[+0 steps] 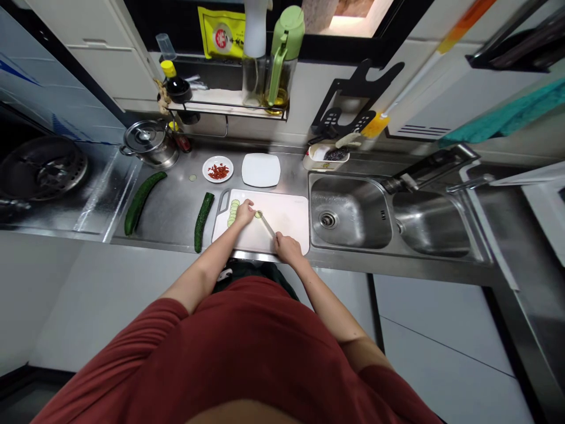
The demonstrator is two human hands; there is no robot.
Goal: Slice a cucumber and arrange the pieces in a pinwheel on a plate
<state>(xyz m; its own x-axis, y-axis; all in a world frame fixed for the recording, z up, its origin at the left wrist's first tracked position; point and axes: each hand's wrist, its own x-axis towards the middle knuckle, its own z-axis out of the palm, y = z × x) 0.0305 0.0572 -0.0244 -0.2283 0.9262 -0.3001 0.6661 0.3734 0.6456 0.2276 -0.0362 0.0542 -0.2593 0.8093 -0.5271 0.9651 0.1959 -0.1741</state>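
A white cutting board (289, 221) lies on the steel counter in front of me. My left hand (244, 213) presses down on a short piece of cucumber (258, 214) on the board. My right hand (286, 247) grips a knife (268, 225) whose blade points at that piece. A row of cucumber slices (232, 213) lies left of my left hand. A half cucumber (203, 221) rests on the counter just left of the board, and a whole cucumber (142, 201) lies further left.
Behind the board are a small dish of red chilli pieces (218, 169) and a white plate (261, 169). A lidded steel pot (148, 141) stands at the back left. A double sink (351, 212) is on the right, with a shelf of bottles (229, 100) above.
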